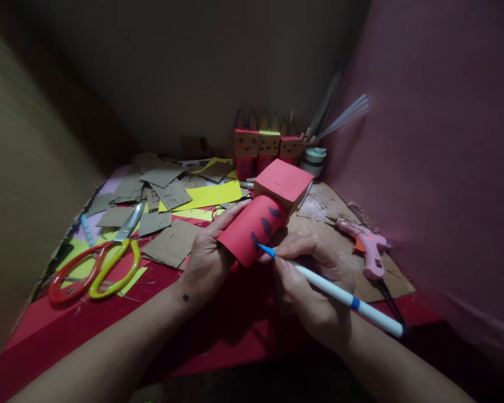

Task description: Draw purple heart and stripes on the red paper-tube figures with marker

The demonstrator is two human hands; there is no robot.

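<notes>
My left hand point(208, 254) is closed around a red paper figure point(252, 226), a tube body topped by a boxy head with a red top. The figure tilts, its open lower end toward me. A row of dark blue leaf-shaped marks runs along the tube. My right hand point(315, 274) pinches a white marker point(331, 288) with a blue tip and a blue band. The marker's tip meets the tube at the lowest mark, close to the open end. The figure's face side is turned away from view.
Red-and-yellow scissors point(109, 263) lie at left among cardboard scraps point(168, 179) and yellow paper point(210, 196). Several similar box-headed figures point(269, 143) stand at the back beside a small jar point(313, 161) and clear glue sticks point(344, 115). A pink glue gun point(367, 246) rests on cardboard at right.
</notes>
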